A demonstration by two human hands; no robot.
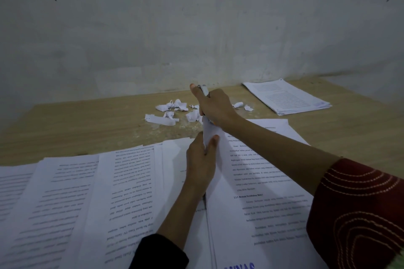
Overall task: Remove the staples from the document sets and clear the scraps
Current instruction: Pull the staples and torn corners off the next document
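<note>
Left grip (201, 164) pinches upturned document corner (210, 134); right grip (215, 107) clamped on metal tool (204, 90), long axis pointing away; scraps (172, 107) beyond on bench (87, 120).

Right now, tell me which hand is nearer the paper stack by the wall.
Right. The right hand is left of the stack; the left hand is farther, nearer you.

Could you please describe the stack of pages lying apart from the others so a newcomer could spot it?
Start at the wooden table against the grey wall and look to its far right corner. The stack lies flat there, right of the torn scraps. Unlike the sheets spread along the near edge, it is squared up and lies alone, touching no other paper.
</note>
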